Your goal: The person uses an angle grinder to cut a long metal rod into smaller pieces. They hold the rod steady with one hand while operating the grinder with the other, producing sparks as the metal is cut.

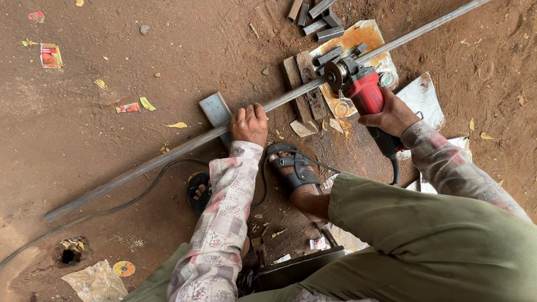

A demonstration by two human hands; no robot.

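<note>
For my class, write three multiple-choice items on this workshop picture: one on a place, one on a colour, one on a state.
1. Where does the left hand rest?
A. on the long metal pipe
B. on the sandal
C. on a plastic bag

2. What colour is the angle grinder body?
A. blue
B. red
C. yellow

3. How is the grinder held?
A. lying loose on the ground
B. hanging by its cable
C. gripped by the right hand, disc at the pipe

Answers: 1 A, fingers curl over the pipe; 2 B, its housing is red; 3 C, the hand wraps its handle.

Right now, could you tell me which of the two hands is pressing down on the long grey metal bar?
The left hand; the right hand holds the red angle grinder instead.
</note>
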